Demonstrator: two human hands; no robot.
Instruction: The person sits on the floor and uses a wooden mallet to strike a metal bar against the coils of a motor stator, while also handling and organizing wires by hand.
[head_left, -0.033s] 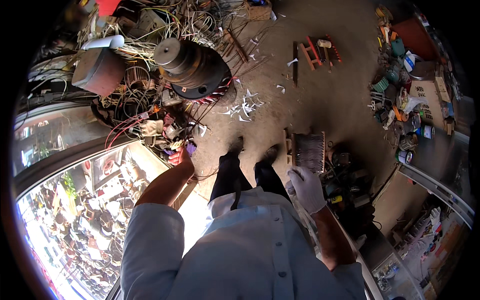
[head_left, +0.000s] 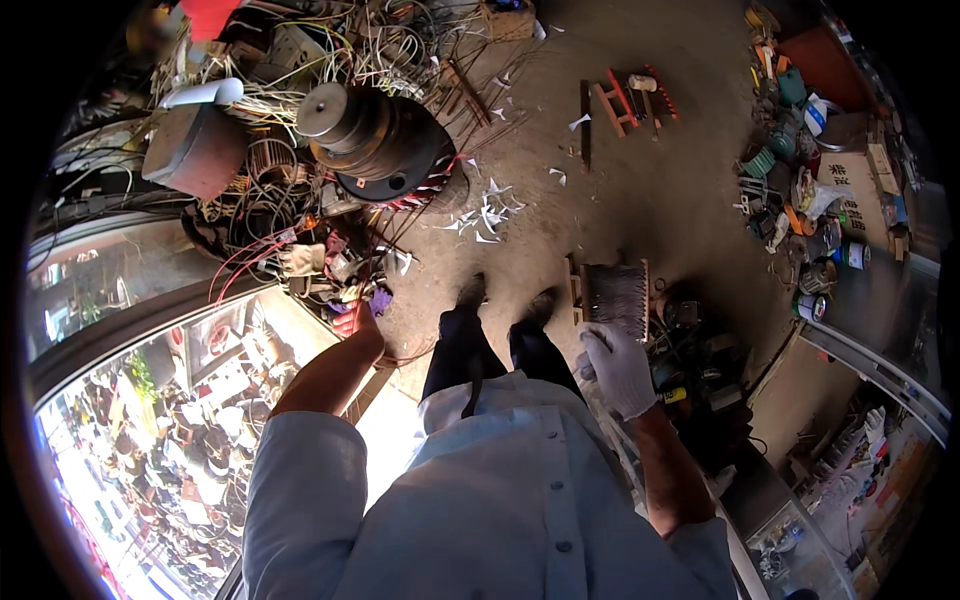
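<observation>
Legible marking is confined to the tan cardboard box point(head_left: 868, 180) at the right side of the view, whose face carries large, dark printed characters in bold strokes. The blue, white and green can point(head_left: 853, 256) near its lower edge and the pale-banded can point(head_left: 811, 307) farther down bear labels whose print is too small to read.

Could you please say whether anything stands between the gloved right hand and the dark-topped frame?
Nothing visible does: the right hand overlaps the dark-topped frame at its near edge in view; contact is unclear.
</observation>
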